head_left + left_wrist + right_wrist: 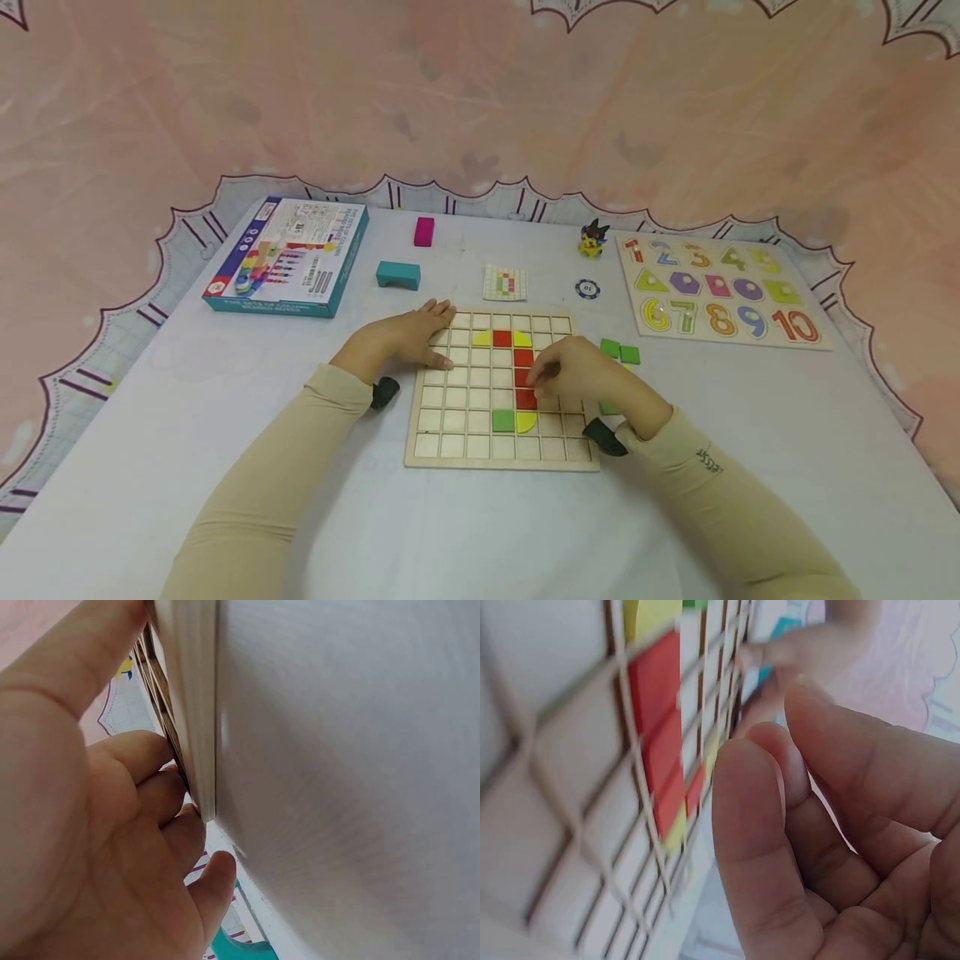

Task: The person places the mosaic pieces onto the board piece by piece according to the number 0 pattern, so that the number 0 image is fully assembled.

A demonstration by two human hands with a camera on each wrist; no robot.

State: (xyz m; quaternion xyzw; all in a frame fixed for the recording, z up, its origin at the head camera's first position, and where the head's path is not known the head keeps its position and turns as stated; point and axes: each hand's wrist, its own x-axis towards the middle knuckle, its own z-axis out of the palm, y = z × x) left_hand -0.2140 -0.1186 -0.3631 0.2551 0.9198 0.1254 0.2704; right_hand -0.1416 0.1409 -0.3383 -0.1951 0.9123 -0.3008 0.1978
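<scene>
My left hand (412, 337) rests on the left edge of a wooden grid board (465, 446), thumb and fingers spread. In the left wrist view, the fingertips touch the board's rim (199, 712). Over the board's right half hovers my right hand (573, 367), close to a column of red square tiles (523, 358). The right wrist view shows its loosely bent fingers (750, 802) with nothing between them. Yellow quarter-round tiles (527, 422), another red tile (502, 338) and a green square tile (503, 421) also lie in the grid, forming a hook-shaped figure.
Loose green tiles (630, 355) lie right of the board, partly behind my right hand. Beyond it are a pattern card (506, 283), a teal block (398, 275), a pink block (423, 232), a poker chip (587, 288), a figurine (593, 242), a box (288, 258) and a number puzzle (723, 287).
</scene>
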